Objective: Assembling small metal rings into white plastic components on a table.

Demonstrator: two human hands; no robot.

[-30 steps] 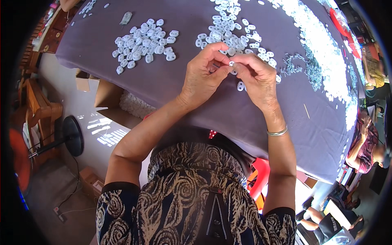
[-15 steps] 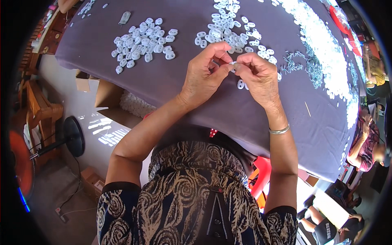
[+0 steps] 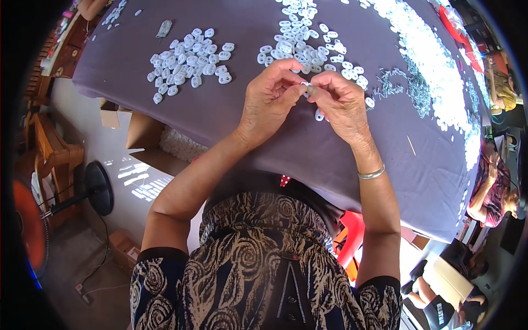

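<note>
Over the dark grey tablecloth, my left hand and my right hand meet fingertip to fingertip. Both pinch one small white plastic cord lock, mostly covered by the fingers. Just beyond my hands spreads a loose group of white two-holed cord locks, and one more cord lock lies under my right fingers. Further left is a separate heap of similar cord locks. Right of my right hand lie small thin metal pieces, perhaps springs; they are too small to make out.
A long bank of white plastic parts runs along the table's right side. A thin stick lies nearer me. Below the table's left edge stands an open cardboard box with white parts, and beyond it a fan. Other people sit at the right.
Both hands have shifted slightly left in the picture, along with the table's contents. The cord lock shows a bit more between the fingertips.
</note>
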